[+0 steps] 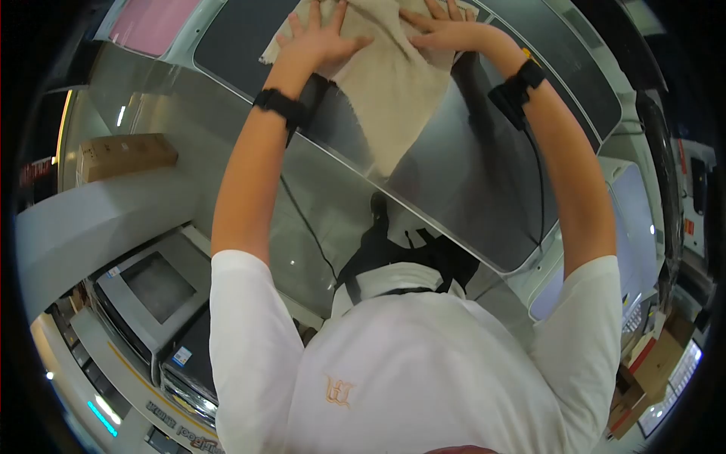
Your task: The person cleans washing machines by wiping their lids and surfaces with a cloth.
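Note:
A beige cloth [393,91] lies rumpled on a dark glossy panel [484,181], one pointed corner hanging toward the panel's near edge. My left hand [321,38] rests on the cloth's left part, palm down, with its fingers spread. On the right side of the cloth, my right hand [442,30] lies flat, its fingers apart and the thumb side toward a raised fold. Between the two hands the fabric bunches up into a ridge. Both wrists wear black straps, and a cable runs down from the right one. The cloth's far edge is cut off by the frame.
A cardboard box [128,155] stands on the floor at left. Below it are grey appliances [162,276]. A pink panel [155,26] is at upper left, a pale bluish panel [635,219] at right, and more cardboard [658,371] at lower right.

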The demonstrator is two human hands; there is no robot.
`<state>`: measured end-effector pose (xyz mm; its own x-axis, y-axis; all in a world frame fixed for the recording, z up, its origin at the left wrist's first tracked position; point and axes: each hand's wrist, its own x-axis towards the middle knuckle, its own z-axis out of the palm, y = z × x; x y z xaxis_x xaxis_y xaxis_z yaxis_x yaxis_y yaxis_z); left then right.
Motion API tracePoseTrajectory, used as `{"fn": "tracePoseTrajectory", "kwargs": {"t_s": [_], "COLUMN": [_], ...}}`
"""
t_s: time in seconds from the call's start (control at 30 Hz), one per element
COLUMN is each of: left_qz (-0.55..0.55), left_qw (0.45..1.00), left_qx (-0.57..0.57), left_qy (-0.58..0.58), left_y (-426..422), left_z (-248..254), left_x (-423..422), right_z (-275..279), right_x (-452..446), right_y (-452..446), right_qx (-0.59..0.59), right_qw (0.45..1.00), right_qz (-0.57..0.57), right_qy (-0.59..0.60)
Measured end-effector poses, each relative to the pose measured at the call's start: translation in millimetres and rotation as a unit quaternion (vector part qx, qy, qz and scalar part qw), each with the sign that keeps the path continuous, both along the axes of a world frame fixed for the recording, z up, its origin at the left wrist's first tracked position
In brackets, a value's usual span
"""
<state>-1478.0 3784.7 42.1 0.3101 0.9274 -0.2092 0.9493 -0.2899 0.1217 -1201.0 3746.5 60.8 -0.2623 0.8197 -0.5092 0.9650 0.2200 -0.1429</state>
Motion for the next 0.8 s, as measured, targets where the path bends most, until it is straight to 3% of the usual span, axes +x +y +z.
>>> {"fn": "tracePoseTrajectory", "kwargs": {"t_s": [0.1, 0.13, 0.23, 0.33, 0.4, 0.5, 0.53, 0.63, 0.67, 0.7, 0.73, 0.8], "left_qz": [0.043, -0.06, 0.067, -0.009, -0.047, -0.078, -0.079, -0.062, -0.053, -0.043, -0.102, -0.207], "left_qw": [0.999, 0.993, 0.993, 0.999, 0.998, 0.995, 0.994, 0.996, 0.996, 0.997, 0.967, 0.805], "left_qx": [-0.021, -0.076, -0.095, 0.029, 0.048, 0.061, 0.069, 0.06, 0.062, 0.062, 0.129, 0.256], "left_qy": [-0.01, 0.064, 0.003, -0.021, 0.004, 0.023, 0.009, 0.007, 0.02, 0.032, 0.195, 0.493], "left_y": [27.1, 64.5, 18.7, 11.2, -13.9, -18.5, -9.0, 40.0, 64.0, 88.2, 117.8, 168.5], "left_z": [8.7, -18.3, 48.0, -6.8, -10.2, -9.6, -18.2, -26.8, -33.8, -43.7, -61.9, -96.9], "left_x": [14.3, 6.8, 27.3, -5.6, -36.3, -86.7, -105.6, -154.6, -175.0, -194.8, -220.3, -261.2], "right_z": [-15.4, -19.6, -50.3, -30.2, -5.1, -17.4, -11.2, -13.7, -21.7, -11.9, 0.1, -11.8], "right_x": [-12.6, -15.4, -16.9, -60.7, -86.6, -91.5, -91.4, -107.7, -119.3, -137.3, -159.1, -197.3], "right_y": [57.7, 75.2, 89.8, 33.2, -26.7, -55.4, -42.9, 33.3, 55.2, 76.0, 94.6, 124.6], "right_qx": [0.084, 0.101, 0.131, 0.195, 0.128, 0.214, 0.176, 0.205, 0.285, 0.227, 0.167, 0.223], "right_qw": [0.996, 0.994, 0.986, 0.98, 0.987, 0.968, 0.975, 0.964, 0.943, 0.965, 0.981, 0.971], "right_qz": [-0.043, -0.037, -0.04, -0.029, 0.069, 0.112, 0.135, 0.171, 0.17, 0.132, 0.093, 0.077], "right_qy": [0.007, 0.03, 0.093, -0.035, -0.069, 0.073, 0.014, -0.01, 0.018, 0.02, 0.022, 0.034]}}
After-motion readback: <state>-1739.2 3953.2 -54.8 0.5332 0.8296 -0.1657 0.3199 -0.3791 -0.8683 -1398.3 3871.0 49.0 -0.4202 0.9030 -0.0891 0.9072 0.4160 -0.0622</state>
